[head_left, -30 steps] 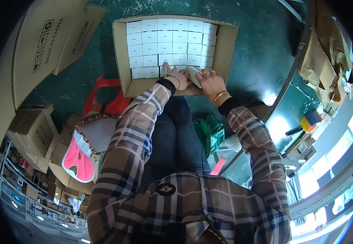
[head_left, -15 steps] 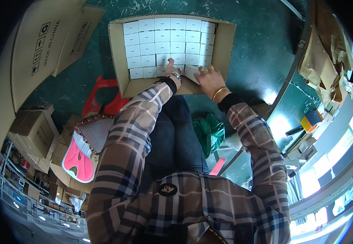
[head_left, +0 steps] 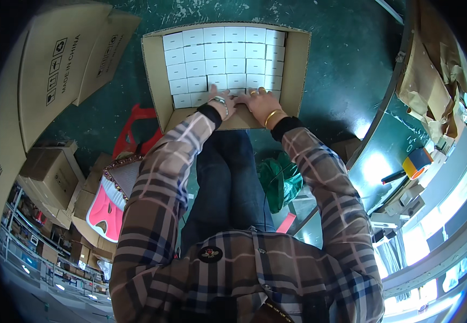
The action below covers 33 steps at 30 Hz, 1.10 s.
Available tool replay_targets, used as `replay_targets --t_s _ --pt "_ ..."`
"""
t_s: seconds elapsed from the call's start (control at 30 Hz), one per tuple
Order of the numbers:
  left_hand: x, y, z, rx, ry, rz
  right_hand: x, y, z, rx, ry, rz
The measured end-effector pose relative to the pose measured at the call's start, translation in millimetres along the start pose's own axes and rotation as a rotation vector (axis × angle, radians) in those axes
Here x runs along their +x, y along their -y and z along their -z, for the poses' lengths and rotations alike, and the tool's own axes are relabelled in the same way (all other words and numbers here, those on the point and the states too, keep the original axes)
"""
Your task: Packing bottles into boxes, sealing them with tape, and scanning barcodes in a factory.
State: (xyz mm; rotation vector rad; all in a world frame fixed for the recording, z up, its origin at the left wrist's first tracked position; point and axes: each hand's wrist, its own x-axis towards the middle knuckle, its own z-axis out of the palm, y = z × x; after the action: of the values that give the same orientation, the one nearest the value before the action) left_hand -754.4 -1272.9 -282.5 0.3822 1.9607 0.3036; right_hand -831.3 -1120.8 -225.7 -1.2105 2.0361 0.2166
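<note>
Item: small white boxes (head_left: 235, 65), ranked in six columns and five rows, upper centre of the frame. Their tops faced up, each with a small dark mark. Those of the lowest row lay directly under the hands; two of that row showed to the left of them, and its middle was covered.

Left hand (head_left: 224, 103): on the lower middle of the ranks, one finger extended upward over the tops, a silver-toned band at the wrist. Whether it gripped a box could not be told.

Right hand (head_left: 260, 105): just beside the left, the two nearly meeting, fingers bent over the lower rows, a gold-coloured bangle at the wrist. Its grip likewise could not be told, the fingertips being partly hidden.

Container: open brown carton (head_left: 157, 70), around the boxes, with a gap along its lower side.

Surroundings: dark green surface (head_left: 341, 70) about the carton; large printed cardboard (head_left: 34, 107), upper left; red plastic piece (head_left: 142, 113), left of centre; pink-and-white piece (head_left: 104, 215), lower left; green plastic bag (head_left: 284, 185), below the carton, right of the legs; crumpled brown paper (head_left: 427, 86), upper right; blue-and-yellow roll (head_left: 418, 163), right side.
</note>
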Motion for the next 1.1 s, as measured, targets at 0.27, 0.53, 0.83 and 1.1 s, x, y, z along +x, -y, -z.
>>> replay_targets --t_s 0.27,0.53,0.83,1.1 --pt "-19 48 -18 -0.328 -0.001 -0.012 21 -16 -25 0.424 0.319 -0.197" --pt "-1 39 -18 -0.285 0.100 0.205 62 -14 -55 0.396 0.518 -0.190" --pt "-17 102 -47 -0.279 -0.029 0.183 53 14 -13 0.507 0.186 -0.181" --pt "-156 82 29 -0.484 -1.377 0.667 -77 -83 30 0.328 -0.734 -0.836"
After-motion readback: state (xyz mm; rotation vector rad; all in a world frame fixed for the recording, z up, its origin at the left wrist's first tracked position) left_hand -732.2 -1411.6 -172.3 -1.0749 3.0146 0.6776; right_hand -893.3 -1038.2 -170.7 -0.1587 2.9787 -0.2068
